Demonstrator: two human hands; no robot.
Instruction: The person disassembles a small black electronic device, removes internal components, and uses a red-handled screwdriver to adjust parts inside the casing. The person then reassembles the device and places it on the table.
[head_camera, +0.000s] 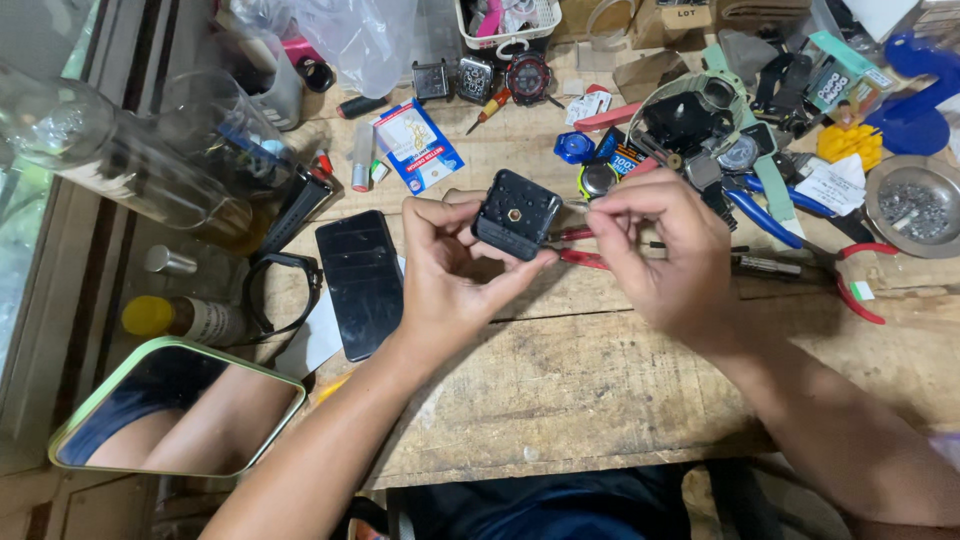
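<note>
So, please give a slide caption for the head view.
Left hand holds a black square module while right hand pinches at its edge.

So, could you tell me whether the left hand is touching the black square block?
Touching. The head view shows the left hand gripping the black square block, with the thumb pressed on its lower edge and fingers behind its left side, holding it above the wooden table.

Left hand (450, 270) grips a small black square mechanism (516, 214) over the cluttered wooden surface (600, 380), right hand (660, 250) pinching at its right edge.
</note>
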